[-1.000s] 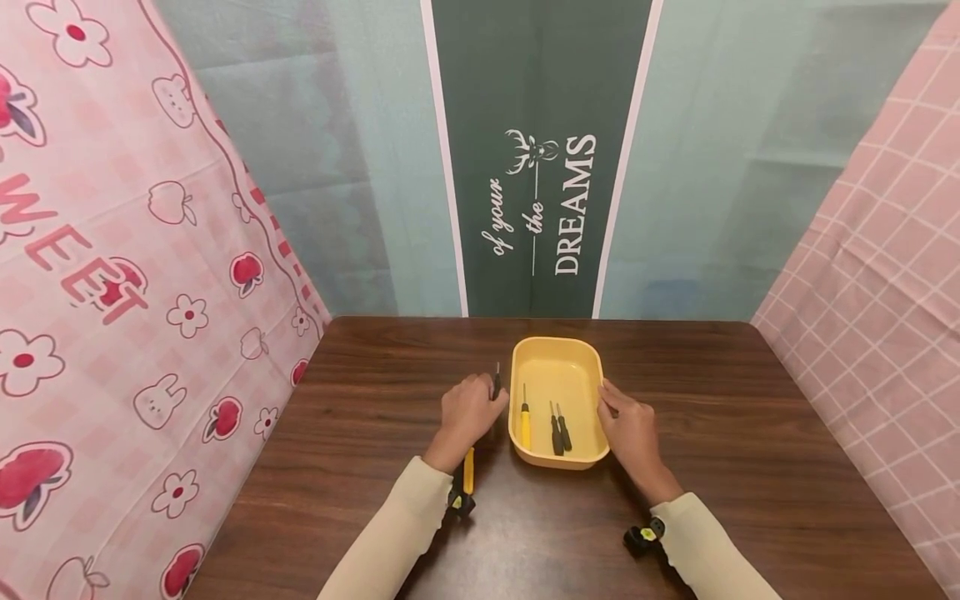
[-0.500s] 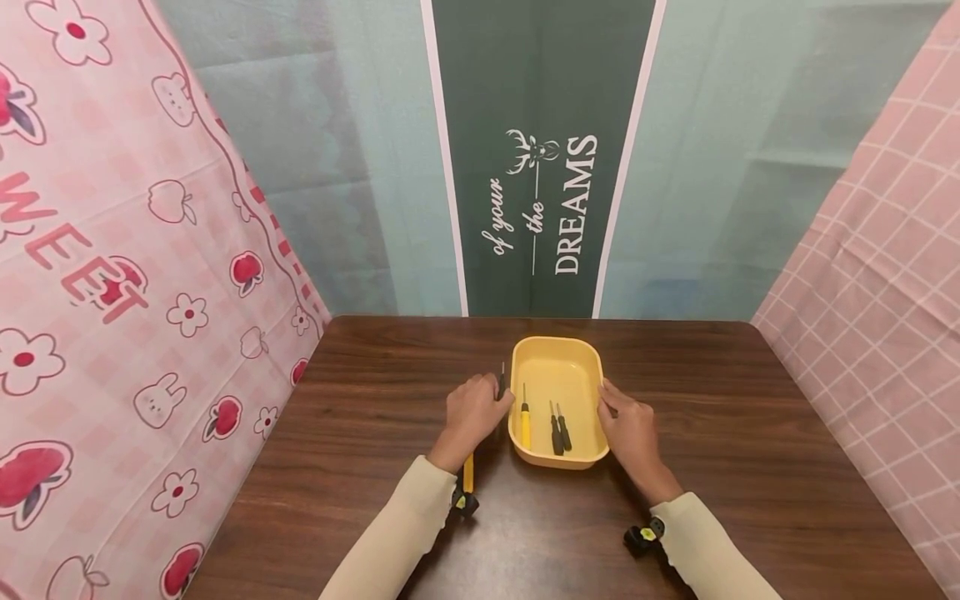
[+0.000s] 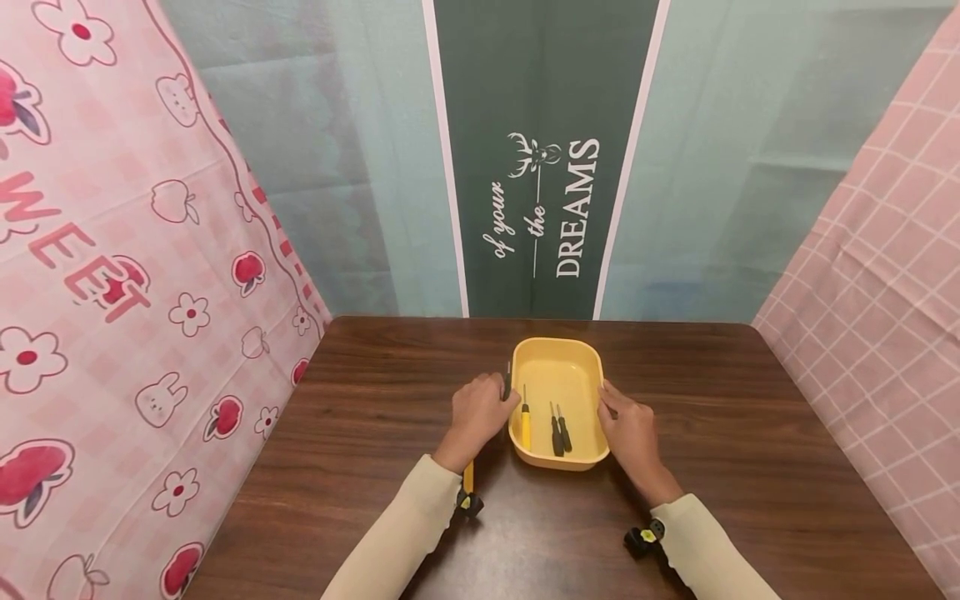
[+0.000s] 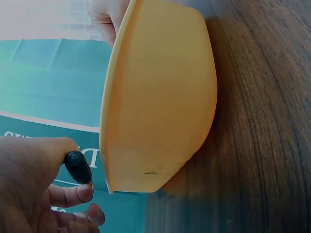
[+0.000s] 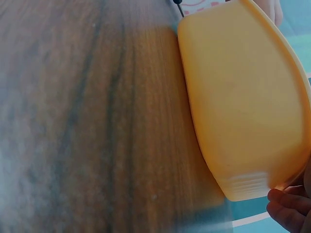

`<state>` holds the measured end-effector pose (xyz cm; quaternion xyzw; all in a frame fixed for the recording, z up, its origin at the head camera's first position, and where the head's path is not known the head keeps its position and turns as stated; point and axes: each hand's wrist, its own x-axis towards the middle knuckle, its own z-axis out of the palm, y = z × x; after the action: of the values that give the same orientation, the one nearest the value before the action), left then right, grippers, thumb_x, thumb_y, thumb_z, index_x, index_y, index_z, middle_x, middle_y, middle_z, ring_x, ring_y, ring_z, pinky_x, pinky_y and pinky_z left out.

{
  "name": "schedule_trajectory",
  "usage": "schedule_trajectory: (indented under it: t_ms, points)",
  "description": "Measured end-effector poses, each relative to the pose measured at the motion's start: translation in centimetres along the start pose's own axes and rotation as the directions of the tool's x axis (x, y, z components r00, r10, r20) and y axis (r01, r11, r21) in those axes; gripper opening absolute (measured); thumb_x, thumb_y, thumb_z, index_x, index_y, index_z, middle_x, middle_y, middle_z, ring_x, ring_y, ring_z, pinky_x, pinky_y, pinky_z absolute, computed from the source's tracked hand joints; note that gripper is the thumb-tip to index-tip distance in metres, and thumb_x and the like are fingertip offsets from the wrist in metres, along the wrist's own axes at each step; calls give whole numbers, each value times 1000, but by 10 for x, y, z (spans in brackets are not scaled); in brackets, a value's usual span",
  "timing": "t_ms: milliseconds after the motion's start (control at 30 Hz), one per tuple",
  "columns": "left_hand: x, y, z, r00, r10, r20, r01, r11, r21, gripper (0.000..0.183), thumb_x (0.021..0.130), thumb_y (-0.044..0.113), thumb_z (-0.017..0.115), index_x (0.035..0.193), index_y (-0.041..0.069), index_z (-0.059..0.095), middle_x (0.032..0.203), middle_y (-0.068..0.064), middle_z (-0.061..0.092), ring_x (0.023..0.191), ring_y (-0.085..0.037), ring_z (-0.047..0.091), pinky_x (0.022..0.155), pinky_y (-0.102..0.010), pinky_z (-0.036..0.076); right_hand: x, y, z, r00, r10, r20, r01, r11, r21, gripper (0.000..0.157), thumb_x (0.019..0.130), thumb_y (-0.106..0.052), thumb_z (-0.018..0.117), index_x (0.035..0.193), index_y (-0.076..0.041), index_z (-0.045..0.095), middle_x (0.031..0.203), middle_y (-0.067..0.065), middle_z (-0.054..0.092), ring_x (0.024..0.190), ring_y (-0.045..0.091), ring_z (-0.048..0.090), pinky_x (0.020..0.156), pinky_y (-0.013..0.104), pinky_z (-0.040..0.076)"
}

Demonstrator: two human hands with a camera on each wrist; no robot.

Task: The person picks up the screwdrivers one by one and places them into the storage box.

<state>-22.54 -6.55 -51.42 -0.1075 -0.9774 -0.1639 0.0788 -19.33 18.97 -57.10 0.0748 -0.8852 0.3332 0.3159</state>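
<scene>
My left hand [image 3: 480, 408] pinches a small screwdriver [image 4: 77, 167] by its ribbed black handle, the shaft pointing away from me. That hand is at the left rim of a yellow plastic bin [image 3: 558, 462] and overlaps it in the head view. My right hand [image 3: 632, 427] grips the bin's right rim, with its fingertips [image 5: 279, 201] against the outer wall. Inside the bin lie a yellow-handled screwdriver [image 3: 526, 429] on the left and two black-handled screwdrivers, one [image 3: 557, 440] beside the other [image 3: 565, 437], near the middle.
Another yellow handle [image 3: 468, 477] lies on the dark wooden table [image 3: 712, 400], partly hidden under my left wrist. Printed cloths hang around it: pink at the left [image 3: 187, 367] and right [image 3: 877, 250], green [image 3: 675, 167] behind. A small black camera [image 3: 641, 540] sits at my right wrist.
My left hand has moved a little to the right with the black-handled screwdriver, up to the bin's left rim. My right hand and the bin stay in place.
</scene>
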Motion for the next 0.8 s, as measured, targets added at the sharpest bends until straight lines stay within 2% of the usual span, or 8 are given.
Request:
schedule_trajectory:
  t_ms: [233,467,633,800]
  points:
    - [0,3,3,999,25,-49,-25,1000,4,34,92,37,60,67,18,48,63,3,42,53,-13,42,47,-30,32,2,3,1,999,-27,-24,27,1000,-2,23,85,4,74,108,7,74,115,21,70,99,39,70,68,51,57]
    - [-2,4,4,998,26,-51,-26,1000,-5,33,92,36,60,67,18,47,61,3,41,52,-12,41,47,-30,33,1,2,1,999,-33,-24,33,999,-4,24,85,4,74,108,7,74,115,20,71,97,39,70,65,50,57]
    - [-2,6,6,1000,13,-23,-14,1000,-7,32,92,37,58,69,17,49,63,2,44,54,-14,44,49,-31,34,0,1,1,999,-32,-23,32,999,-4,24,84,4,75,108,7,74,115,20,70,97,39,70,64,49,57]
    - [-1,11,6,1000,19,-21,-19,1000,0,33,92,38,58,68,18,49,64,1,46,54,-15,46,49,-32,35,1,1,1,999,-29,-21,29,1000,-5,23,85,4,74,108,7,74,115,21,70,95,39,70,63,49,57]
